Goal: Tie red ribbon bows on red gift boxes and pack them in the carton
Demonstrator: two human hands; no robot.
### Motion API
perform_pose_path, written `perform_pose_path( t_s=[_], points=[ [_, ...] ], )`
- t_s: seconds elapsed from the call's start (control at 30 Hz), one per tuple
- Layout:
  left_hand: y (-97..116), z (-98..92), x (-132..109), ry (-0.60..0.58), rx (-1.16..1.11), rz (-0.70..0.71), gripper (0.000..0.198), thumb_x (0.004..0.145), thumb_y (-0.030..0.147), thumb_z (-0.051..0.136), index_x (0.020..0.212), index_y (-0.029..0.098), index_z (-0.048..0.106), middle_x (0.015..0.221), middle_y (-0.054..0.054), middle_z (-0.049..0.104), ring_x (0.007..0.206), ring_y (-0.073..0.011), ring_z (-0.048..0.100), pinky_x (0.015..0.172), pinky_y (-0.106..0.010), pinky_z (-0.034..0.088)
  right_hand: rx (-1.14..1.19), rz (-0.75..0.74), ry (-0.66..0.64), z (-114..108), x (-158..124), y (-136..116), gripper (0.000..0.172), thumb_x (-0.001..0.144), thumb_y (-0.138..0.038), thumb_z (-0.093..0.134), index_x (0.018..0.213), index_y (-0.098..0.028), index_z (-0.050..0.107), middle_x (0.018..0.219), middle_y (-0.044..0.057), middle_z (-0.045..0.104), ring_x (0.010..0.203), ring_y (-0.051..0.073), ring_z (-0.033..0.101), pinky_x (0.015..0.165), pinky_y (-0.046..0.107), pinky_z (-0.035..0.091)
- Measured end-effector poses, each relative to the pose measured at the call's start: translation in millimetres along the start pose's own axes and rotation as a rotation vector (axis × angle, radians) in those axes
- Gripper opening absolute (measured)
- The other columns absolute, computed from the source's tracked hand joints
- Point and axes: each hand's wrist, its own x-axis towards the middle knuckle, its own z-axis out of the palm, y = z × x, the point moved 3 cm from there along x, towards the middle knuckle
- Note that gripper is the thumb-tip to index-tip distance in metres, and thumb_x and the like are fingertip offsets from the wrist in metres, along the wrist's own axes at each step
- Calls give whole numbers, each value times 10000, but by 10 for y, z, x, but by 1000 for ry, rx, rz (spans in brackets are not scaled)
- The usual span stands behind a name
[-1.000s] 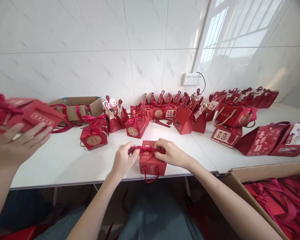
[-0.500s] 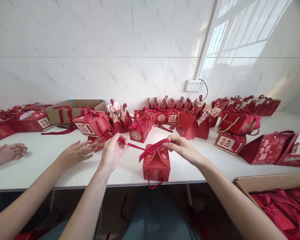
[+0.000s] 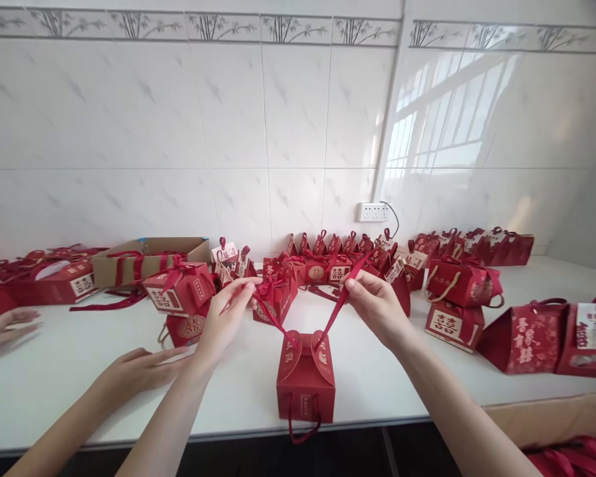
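A red gift box (image 3: 306, 377) with gold lettering and a cord handle stands upright near the table's front edge. Two ends of a red ribbon (image 3: 334, 311) rise from its top and spread apart in a V. My left hand (image 3: 230, 311) pinches the left end, up and to the left of the box. The right end is pinched between the thumb and fingers of my right hand (image 3: 370, 301). Both hands are above the box and do not touch its walls. No knot shows between the two ends.
Another person's hands (image 3: 139, 374) lie on the white table (image 3: 238, 397) at left. Stacked red boxes (image 3: 179, 288) stand behind them, near a cardboard carton (image 3: 173, 248). More red boxes (image 3: 534, 338) are at right, above another carton (image 3: 556, 417). A power strip (image 3: 372, 212) is on the wall.
The crossed ribbon over the box has come apart into two separate raised ends. My view has tilted up, showing more wall. The other person's hands have shifted.
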Motion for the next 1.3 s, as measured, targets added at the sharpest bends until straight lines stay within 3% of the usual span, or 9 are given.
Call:
perform_pose_path(
  t_s=[0.2, 0.43, 0.67, 0.97, 1.1, 1.3],
  points=[
    [193, 266, 73, -51, -186, -10, 431, 669, 391, 756, 1003, 168, 599, 722, 20, 604, 590, -81, 528, 580, -194, 462, -32, -59, 2, 150, 68, -22, 247, 706, -434, 738, 726, -197, 672, 699, -6, 591, 663, 118, 502, 663, 264, 408],
    [310, 551, 60, -128, -123, 40, 288, 733, 404, 690, 822, 145, 601, 747, -29, 654, 604, -106, 555, 606, -223, 462, -65, -50, 39, 348, 64, -98, 311, 662, -459, 755, 680, -179, 621, 667, -9, 558, 624, 111, 456, 617, 249, 385],
    [278, 594, 29, -127, -202, 21, 261, 737, 408, 696, 827, 171, 633, 802, -14, 649, 783, -130, 578, 704, -205, 444, -85, -72, 43, 392, 100, -149, 331, 654, -484, 746, 663, -185, 604, 673, -4, 565, 621, 121, 462, 614, 254, 392],
    [307, 731, -97, -262, -347, -67, 250, 743, 358, 696, 802, 151, 570, 647, 12, 584, 614, -99, 544, 623, -222, 466, -17, -89, 79, 418, 158, -196, 316, 621, -454, 781, 669, -185, 623, 630, -27, 555, 582, 97, 443, 585, 236, 382],
    [342, 751, -125, -284, -361, -71, 262, 737, 365, 701, 814, 159, 560, 623, 39, 540, 484, -61, 477, 487, -197, 396, -11, -67, 47, 468, 177, -246, 337, 577, -428, 813, 725, -187, 630, 666, -13, 599, 631, 117, 515, 624, 249, 426],
    [370, 731, -169, -323, -221, -48, 319, 746, 454, 673, 847, 170, 568, 457, 71, 442, 408, -60, 376, 409, -183, 283, -131, -129, -61, 491, 137, -278, 287, 622, -404, 797, 638, -192, 603, 616, -18, 550, 596, 122, 488, 578, 258, 409]
  ],
)
